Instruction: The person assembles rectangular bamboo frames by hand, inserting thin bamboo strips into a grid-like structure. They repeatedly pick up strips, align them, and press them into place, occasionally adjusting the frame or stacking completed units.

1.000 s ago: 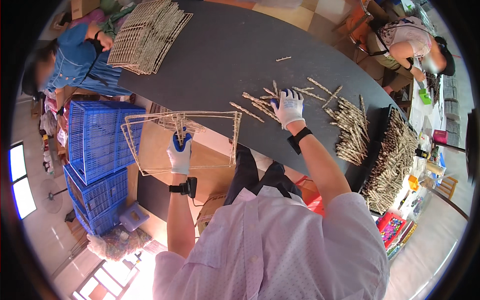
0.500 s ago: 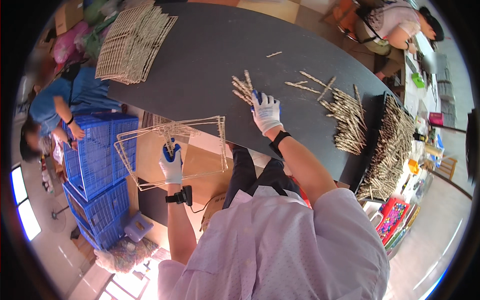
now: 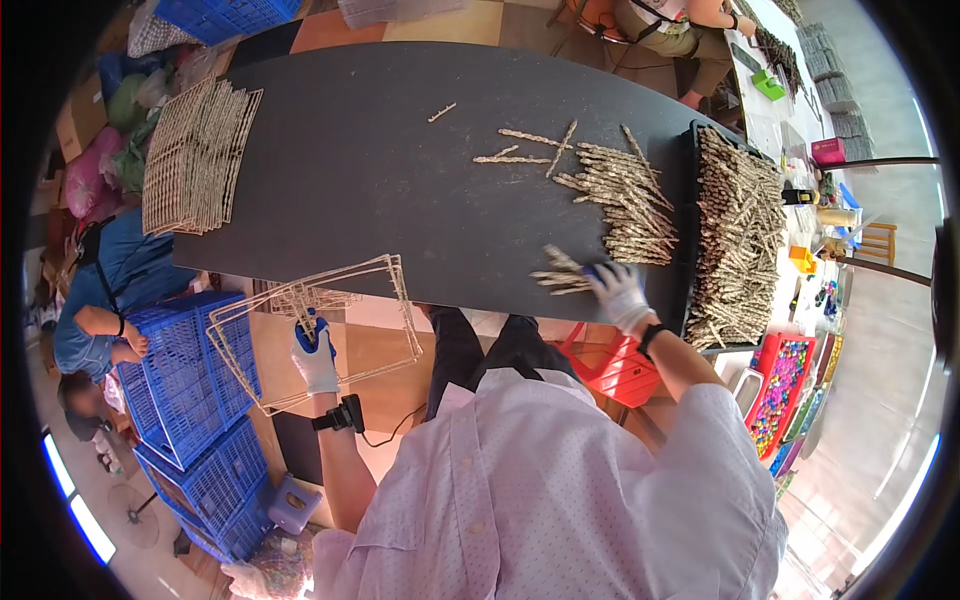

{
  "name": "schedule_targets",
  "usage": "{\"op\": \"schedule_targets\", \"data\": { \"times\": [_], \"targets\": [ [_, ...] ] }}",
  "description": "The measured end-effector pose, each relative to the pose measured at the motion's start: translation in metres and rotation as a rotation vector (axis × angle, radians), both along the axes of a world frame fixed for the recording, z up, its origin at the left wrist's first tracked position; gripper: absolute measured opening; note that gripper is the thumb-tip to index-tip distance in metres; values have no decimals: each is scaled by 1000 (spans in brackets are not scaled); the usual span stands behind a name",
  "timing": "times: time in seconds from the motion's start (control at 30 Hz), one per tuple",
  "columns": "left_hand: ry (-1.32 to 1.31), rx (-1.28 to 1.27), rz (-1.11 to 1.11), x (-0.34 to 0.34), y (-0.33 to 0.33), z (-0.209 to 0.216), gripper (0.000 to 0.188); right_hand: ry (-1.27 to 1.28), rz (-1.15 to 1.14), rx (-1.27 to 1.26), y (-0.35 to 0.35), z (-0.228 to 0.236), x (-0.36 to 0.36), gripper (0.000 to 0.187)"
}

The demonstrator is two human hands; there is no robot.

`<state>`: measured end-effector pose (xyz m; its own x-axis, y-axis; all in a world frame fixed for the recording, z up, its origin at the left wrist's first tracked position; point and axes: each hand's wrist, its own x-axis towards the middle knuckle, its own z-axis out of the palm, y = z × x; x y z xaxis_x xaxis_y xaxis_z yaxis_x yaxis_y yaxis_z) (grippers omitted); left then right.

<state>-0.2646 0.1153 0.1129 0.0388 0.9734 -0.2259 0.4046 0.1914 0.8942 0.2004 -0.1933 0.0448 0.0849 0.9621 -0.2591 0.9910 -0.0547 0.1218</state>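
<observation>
My left hand (image 3: 315, 355), in a white and blue work glove, is closed around a cluster of thin pieces joined to beige rectangular frames (image 3: 404, 305). These frames hang off the near left table edge, several bars overlapping. My right hand (image 3: 620, 298), gloved alike, grips a small bunch of beige twisted sticks (image 3: 562, 275) just over the table (image 3: 370, 160), their free ends fanned to the left; motion blurs them a little. A loose pile of twisted sticks (image 3: 625, 205) lies beyond that hand. Scattered sticks (image 3: 535, 137) lie farther left.
A black tray (image 3: 690, 190) heaped with sticks stands at the table's right end. A stack of lattice frames (image 3: 200, 155) lies at the far left. Blue crates (image 3: 190, 370) and a person in blue (image 3: 125, 285) are left; a red stool (image 3: 612, 372) stands under the near edge.
My right hand has moved right and nearer with its bunch of sticks, toward the pile. My left hand still holds the frames. The whole view has shifted.
</observation>
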Motion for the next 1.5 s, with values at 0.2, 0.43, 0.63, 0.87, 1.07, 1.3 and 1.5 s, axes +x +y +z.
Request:
{"op": "schedule_targets", "data": {
  "times": [0.2,0.43,0.63,0.87,1.07,1.3,1.5],
  "targets": [
    [13,11,-30,33,0,9,30,-110,-272,35,-41,4,73,42],
    [37,-40,51,53,10,18,16,-65,-341,49,-41,39,65,71],
    [-126,-164,239,9,6,5,17,41,-404,89,-9,60,53,50],
    [-58,-260,544,-75,-30,-12,18,96,-570,218,182,51,77,49],
    [53,-201,701,-140,-82,-5,18,62,-695,-74,289,19,114,54],
    [13,-256,885,-176,-118,-6,12,67,-599,51,307,2,89,49],
    [42,-272,836,-177,-107,-20,17,167,-345,-108,309,27,56,54]
  ]
}}
